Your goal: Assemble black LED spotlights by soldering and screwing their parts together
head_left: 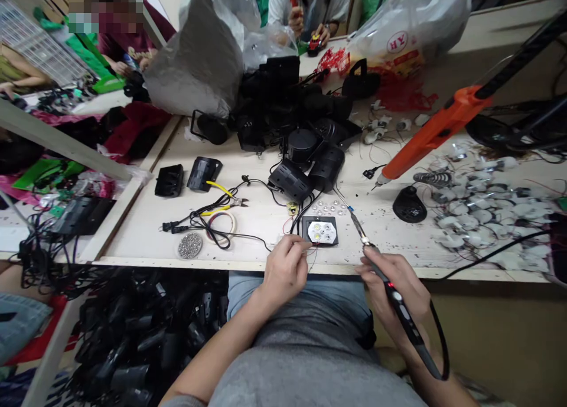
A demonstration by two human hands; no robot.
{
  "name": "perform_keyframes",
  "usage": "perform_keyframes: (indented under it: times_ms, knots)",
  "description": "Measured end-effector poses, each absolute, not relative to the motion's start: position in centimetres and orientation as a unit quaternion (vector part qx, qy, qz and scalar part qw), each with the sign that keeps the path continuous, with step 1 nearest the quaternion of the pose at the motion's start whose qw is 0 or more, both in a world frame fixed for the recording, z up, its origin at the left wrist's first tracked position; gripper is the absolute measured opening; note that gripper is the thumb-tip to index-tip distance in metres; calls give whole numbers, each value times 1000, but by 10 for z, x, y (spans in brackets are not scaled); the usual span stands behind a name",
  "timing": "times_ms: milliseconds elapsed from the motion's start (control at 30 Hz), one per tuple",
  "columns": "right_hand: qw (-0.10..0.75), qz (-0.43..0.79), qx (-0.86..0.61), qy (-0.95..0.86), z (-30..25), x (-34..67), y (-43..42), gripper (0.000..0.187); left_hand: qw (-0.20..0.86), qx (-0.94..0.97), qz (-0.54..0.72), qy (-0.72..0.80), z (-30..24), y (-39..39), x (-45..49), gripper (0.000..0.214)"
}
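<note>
My right hand (396, 286) is closed round a black soldering iron (401, 309) with a small red light. Its metal tip points up and left, above the bench to the right of a small black lamp panel (333, 240). That panel carries a white octagonal board (322, 232) with several round lenses. At the panel's lower left edge is my left hand (287, 266), fingers pinched together; what they hold, if anything, is hidden. Thin wires run by the fingertips. Several loose clear lenses (326, 208) and a small yellowish circuit board (292, 208) lie just behind the panel.
Yellow-handled cutters (221, 208), a tape roll (221, 228) and a round dish of small metal parts (190, 246) lie left. Black housings (290, 181) pile up behind. An orange electric screwdriver (434, 134) hangs right, near many white wired parts (482, 212). A person (310, 11) works opposite.
</note>
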State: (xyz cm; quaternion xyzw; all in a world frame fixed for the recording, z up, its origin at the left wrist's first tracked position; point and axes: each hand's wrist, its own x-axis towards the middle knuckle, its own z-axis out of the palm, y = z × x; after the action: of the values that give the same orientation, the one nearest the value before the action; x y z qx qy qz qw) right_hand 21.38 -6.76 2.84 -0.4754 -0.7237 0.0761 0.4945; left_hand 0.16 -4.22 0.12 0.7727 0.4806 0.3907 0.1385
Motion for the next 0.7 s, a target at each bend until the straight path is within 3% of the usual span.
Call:
perform_keyframes:
  times_ms: [167,433,700]
  knots:
    - [467,6,-433,-771,19,208,-36,40,150,758,396,495,12,-28,-26,29]
    - [410,48,-415,-811,-2,194,-13,50,165,825,214,496,17,7,-48,40]
    - [442,62,-416,-793,-10,193,-11,50,223,834,216,457,32,5,-42,33]
